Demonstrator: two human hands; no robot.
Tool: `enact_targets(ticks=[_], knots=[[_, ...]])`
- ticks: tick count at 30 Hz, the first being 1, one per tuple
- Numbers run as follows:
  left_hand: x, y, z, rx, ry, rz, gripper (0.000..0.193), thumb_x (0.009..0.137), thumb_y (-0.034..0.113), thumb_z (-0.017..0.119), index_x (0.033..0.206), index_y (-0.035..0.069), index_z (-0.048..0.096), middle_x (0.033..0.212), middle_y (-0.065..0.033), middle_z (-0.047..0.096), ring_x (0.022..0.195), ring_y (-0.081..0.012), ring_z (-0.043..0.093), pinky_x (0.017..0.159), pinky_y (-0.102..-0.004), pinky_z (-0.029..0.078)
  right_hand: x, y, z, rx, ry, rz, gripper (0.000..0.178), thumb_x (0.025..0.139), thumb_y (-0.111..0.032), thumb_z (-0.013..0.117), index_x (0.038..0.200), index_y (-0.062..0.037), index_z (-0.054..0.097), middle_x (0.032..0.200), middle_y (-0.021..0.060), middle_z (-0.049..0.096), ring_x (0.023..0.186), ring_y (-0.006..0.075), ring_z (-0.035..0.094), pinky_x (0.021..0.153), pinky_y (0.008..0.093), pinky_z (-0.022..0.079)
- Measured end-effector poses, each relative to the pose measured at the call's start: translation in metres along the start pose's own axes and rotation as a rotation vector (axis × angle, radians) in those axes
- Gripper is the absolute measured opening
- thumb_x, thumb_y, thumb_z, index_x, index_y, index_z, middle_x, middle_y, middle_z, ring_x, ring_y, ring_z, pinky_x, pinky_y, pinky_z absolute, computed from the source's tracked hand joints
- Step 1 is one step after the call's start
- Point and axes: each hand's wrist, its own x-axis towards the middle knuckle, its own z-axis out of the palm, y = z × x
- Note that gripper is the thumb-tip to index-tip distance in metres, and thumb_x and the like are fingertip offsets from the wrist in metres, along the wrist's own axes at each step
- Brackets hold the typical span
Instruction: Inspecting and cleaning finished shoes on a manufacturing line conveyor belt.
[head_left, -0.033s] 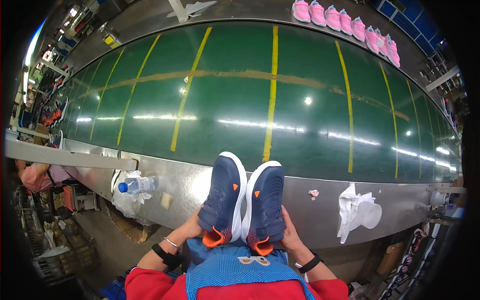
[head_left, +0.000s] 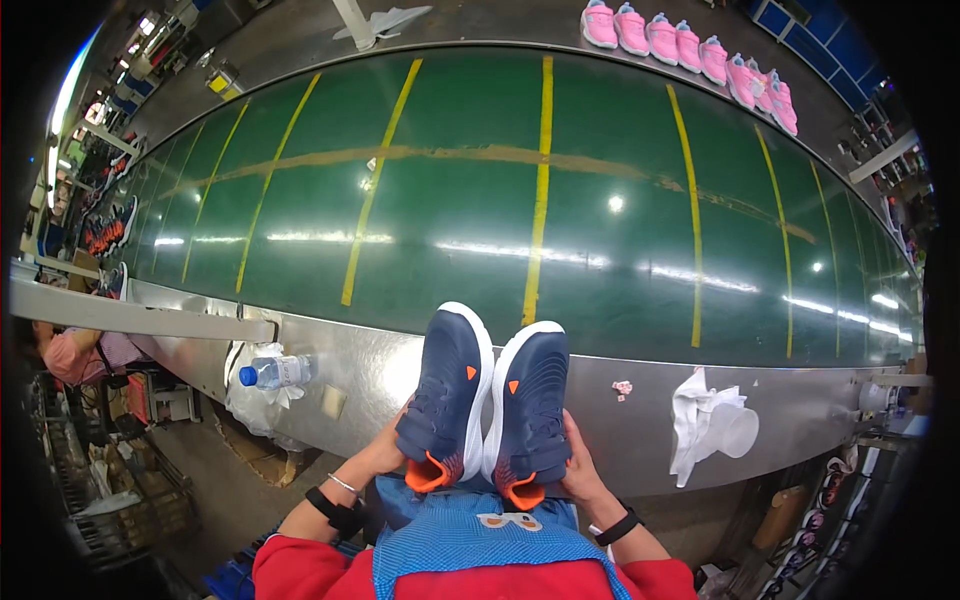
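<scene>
Two navy sneakers with white soles and orange linings are held side by side in front of my body, toes pointing away from me. My left hand (head_left: 388,447) grips the left sneaker (head_left: 443,380) by its outer side near the heel. On the opposite outer side, my right hand (head_left: 580,468) is closed on the right sneaker (head_left: 533,400). Both soles face inward and touch or nearly touch. Most fingertips are hidden behind the shoes. Beyond the toes lies a green conveyor belt (head_left: 450,200) with yellow stripes.
A metal ledge (head_left: 600,420) borders the belt on my side. On it are a water bottle (head_left: 275,372) at left, white scraps (head_left: 697,420) and a translucent cup (head_left: 733,432) at right. Pink shoes (head_left: 662,40) line the far edge. A pale metal bar (head_left: 150,315) crosses at left.
</scene>
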Motion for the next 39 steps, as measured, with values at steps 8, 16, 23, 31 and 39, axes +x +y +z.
enact_targets(ticks=[8,16,23,31,39], knots=[[0.026,0.062,0.048,0.035,0.131,0.198,0.083,0.074,0.005,0.064,0.140,0.006,0.014,0.133,-0.0153,0.039,0.122,-0.0224,0.039,0.102,-0.0316,0.030,-0.033,-0.060,-0.044,-0.139,-0.109,-0.168,0.101,0.062,-0.007,0.077,0.139,-0.0066,0.013,0.127,0.0126,0.036,0.118,0.0235,0.041,0.100,0.0331,0.031],[0.029,0.064,0.081,0.111,0.241,0.221,0.090,0.069,0.003,0.069,0.141,0.009,0.015,0.133,-0.0161,0.039,0.120,-0.0227,0.042,0.099,-0.0319,0.034,-0.037,-0.061,-0.082,-0.552,-0.088,-0.194,0.093,0.065,-0.007,0.074,0.138,-0.0057,0.017,0.129,0.0165,0.033,0.123,0.0263,0.035,0.101,0.0361,0.031],[0.032,0.057,0.066,0.229,0.391,0.254,0.091,0.064,0.006,0.074,0.138,0.009,0.021,0.127,-0.0171,0.042,0.116,-0.0281,0.044,0.097,-0.0350,0.036,-0.025,-0.052,-0.084,-0.503,-0.026,-0.198,0.091,0.065,-0.011,0.074,0.137,-0.0049,0.019,0.127,0.0196,0.037,0.121,0.0307,0.036,0.099,0.0382,0.033],[0.029,0.063,0.052,0.455,0.417,0.292,0.090,0.061,0.006,0.075,0.136,0.008,0.025,0.127,-0.0190,0.040,0.117,-0.0340,0.040,0.099,-0.0376,0.034,-0.024,-0.041,-0.080,-0.867,0.168,-0.228,0.094,0.062,-0.019,0.077,0.135,-0.0019,0.021,0.127,0.0194,0.037,0.120,0.0323,0.036,0.100,0.0398,0.029],[0.019,0.062,0.043,0.526,0.475,0.288,0.092,0.059,0.000,0.072,0.136,0.005,0.022,0.126,-0.0205,0.036,0.116,-0.0360,0.038,0.099,-0.0389,0.033,-0.020,-0.045,-0.052,-0.949,0.215,-0.303,0.096,0.058,-0.024,0.079,0.132,0.0029,0.024,0.123,0.0226,0.040,0.113,0.0373,0.038,0.096,0.0431,0.032]])
